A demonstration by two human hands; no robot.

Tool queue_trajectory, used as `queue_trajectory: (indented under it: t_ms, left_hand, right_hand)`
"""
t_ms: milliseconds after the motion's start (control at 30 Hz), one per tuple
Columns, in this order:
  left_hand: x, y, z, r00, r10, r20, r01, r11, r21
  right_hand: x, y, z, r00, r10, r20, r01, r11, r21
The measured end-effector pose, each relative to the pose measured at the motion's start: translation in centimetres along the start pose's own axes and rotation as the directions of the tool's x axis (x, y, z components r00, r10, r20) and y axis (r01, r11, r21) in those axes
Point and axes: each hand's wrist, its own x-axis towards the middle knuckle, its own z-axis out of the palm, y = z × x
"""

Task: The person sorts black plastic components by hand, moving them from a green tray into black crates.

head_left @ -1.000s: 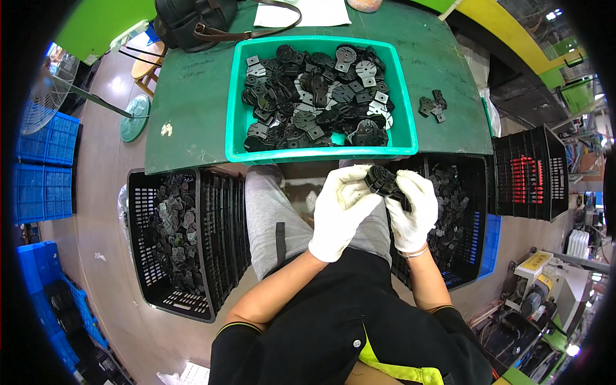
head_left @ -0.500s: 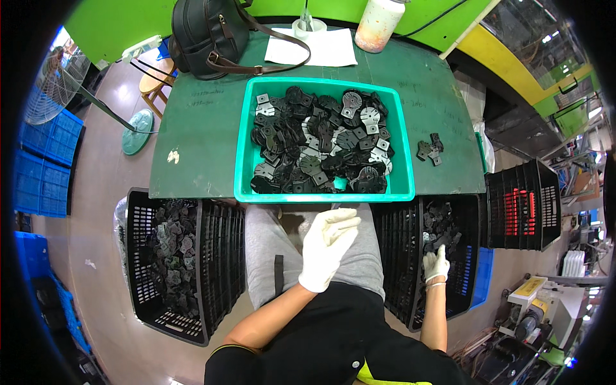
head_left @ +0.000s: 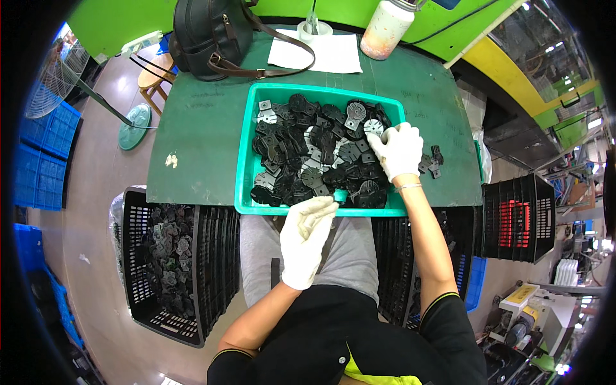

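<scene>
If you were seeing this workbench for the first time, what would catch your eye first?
The teal tray in the middle of the green table, heaped with dark metal parts. The white-gloved right hand reaches into its right end, while the left hand hovers open at its near rim. A black basket of similar parts sits on the floor at the left.

A white sheet of paper (head_left: 319,52) lies flat at the far edge of the green bench (head_left: 199,138), rectangular and without visible colour print. Just beside it, on its right, stands a pale bottle (head_left: 385,29) with a speckled, reddish label. No screens or signs can be told.
</scene>
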Motion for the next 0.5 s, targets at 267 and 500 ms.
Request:
queue_trajectory:
  t_ms: [267, 500]
  left_hand:
    - [2.2, 0.2, 1.2, 0.998, -0.066, -0.001, 0.063, 0.955, -0.289]
    - [3.6, -0.4, 0.5, 0.959, -0.272, 0.075, 0.264, 0.775, -0.573]
  right_hand:
    - [-4.5, -4.0, -7.4, 0.913, -0.062, 0.403, -0.328, 0.474, 0.817]
    - [0.9, -4.9, -2.7, 0.997, 0.076, 0.012, -0.07, 0.833, 0.549]
